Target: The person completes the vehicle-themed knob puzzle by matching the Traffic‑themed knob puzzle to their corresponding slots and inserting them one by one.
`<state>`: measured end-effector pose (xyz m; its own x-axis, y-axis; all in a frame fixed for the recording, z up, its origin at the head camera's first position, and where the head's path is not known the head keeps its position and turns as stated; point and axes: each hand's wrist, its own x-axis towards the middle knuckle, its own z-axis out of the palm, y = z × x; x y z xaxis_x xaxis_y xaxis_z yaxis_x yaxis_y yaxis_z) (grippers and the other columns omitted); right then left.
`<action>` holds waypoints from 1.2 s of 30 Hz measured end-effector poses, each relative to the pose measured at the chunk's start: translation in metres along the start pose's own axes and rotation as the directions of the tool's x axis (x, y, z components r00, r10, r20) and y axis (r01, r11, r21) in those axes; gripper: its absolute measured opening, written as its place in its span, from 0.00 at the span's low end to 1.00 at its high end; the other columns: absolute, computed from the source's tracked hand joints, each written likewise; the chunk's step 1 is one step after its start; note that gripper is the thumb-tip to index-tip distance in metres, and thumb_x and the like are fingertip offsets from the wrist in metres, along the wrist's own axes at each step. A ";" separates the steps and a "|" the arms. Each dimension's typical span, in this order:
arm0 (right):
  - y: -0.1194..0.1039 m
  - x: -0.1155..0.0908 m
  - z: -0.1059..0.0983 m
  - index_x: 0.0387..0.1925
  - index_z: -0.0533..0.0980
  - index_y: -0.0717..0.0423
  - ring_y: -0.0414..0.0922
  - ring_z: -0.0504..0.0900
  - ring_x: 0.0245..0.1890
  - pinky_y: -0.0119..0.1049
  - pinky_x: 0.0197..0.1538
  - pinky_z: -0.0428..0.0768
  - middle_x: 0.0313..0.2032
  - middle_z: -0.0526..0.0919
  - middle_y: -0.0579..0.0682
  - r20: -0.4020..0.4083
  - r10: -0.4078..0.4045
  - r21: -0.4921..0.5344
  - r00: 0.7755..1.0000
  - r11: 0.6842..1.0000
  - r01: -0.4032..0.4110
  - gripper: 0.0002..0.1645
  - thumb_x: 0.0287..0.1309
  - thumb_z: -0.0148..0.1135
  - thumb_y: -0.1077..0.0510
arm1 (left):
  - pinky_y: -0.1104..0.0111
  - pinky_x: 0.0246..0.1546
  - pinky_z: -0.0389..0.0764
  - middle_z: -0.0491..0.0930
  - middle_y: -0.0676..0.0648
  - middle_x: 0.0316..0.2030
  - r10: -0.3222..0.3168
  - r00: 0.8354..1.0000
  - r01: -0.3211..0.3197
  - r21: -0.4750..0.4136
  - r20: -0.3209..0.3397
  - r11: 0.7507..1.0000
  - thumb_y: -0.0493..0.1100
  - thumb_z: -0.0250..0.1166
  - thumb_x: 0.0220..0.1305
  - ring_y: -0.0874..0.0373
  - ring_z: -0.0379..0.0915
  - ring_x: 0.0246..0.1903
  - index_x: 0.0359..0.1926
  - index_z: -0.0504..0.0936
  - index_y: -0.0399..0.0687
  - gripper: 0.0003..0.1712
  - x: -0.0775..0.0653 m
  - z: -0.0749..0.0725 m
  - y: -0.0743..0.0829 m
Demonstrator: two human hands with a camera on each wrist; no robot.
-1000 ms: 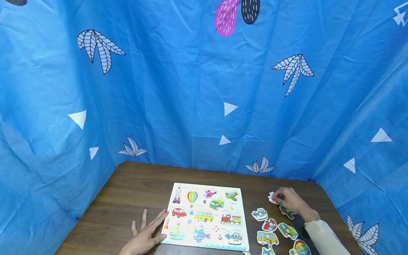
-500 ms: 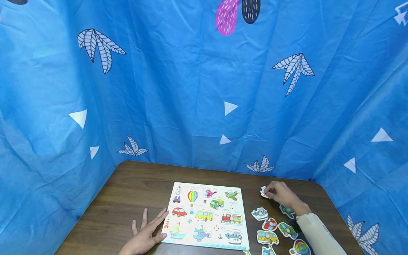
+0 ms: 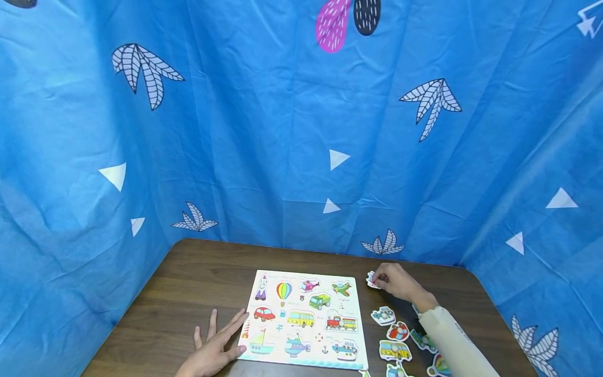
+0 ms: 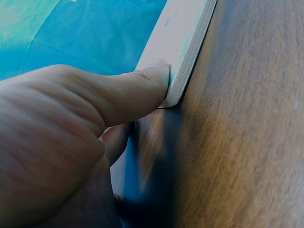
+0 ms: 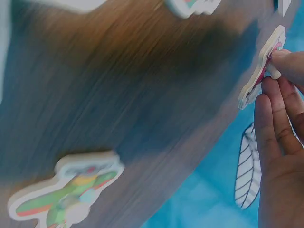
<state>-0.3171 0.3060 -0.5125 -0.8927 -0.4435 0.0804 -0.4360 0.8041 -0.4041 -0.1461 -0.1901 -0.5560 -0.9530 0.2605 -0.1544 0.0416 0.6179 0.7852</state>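
A white puzzle board (image 3: 325, 336) printed with vehicles lies flat on the wooden table. My left hand (image 3: 214, 348) spreads its fingers along the board's left edge, and its thumb (image 4: 137, 90) rests on the near corner. Off the board's far right corner, my right hand (image 3: 400, 283) pinches a wooden puzzle piece (image 5: 259, 71) by its small peg. That piece, tilted in the right wrist view, has pink print; its full picture is hidden. In the same view a green plane piece (image 5: 71, 190) lies on the table.
Right of the board lie a ship piece (image 3: 383, 315), a red piece (image 3: 398, 331), a bus piece (image 3: 394, 350), a truck piece (image 3: 419, 339) and a balloon piece (image 3: 439, 365). My right sleeve (image 3: 454, 340) partly covers some. A blue curtain (image 3: 282, 157) surrounds the table (image 3: 198, 283).
My right hand has moved left with the pinched puzzle piece, toward the board's far right corner. The left hand stays in place at the board's edge.
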 end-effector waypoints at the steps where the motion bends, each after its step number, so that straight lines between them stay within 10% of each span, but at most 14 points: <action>1: -0.002 0.002 0.001 0.33 0.86 0.51 0.36 0.75 0.32 0.31 0.34 0.78 0.34 0.83 0.42 0.005 -0.002 -0.002 1.000 1.000 0.002 0.08 0.58 0.67 0.67 | 0.30 0.54 0.04 0.51 0.43 0.78 0.001 1.000 -0.001 -0.006 0.003 1.000 0.50 0.68 0.64 0.28 0.05 0.72 0.77 0.60 0.57 0.43 0.000 0.000 0.000; 36: -0.095 0.060 0.054 0.36 0.87 0.51 0.36 0.77 0.36 0.31 0.39 0.80 0.37 0.83 0.42 0.046 -0.221 0.062 0.974 0.974 0.218 0.06 0.63 0.67 0.63 | 0.29 0.57 0.08 0.54 0.44 0.78 0.004 1.000 -0.003 0.031 -0.027 1.000 0.51 0.68 0.64 0.28 0.09 0.73 0.76 0.62 0.57 0.42 -0.003 0.000 0.000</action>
<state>-0.3234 0.1816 -0.5189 -0.7682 -0.6278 0.1255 -0.6118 0.6622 -0.4326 -0.1433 -0.1911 -0.5555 -0.9607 0.2426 -0.1350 0.0537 0.6395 0.7669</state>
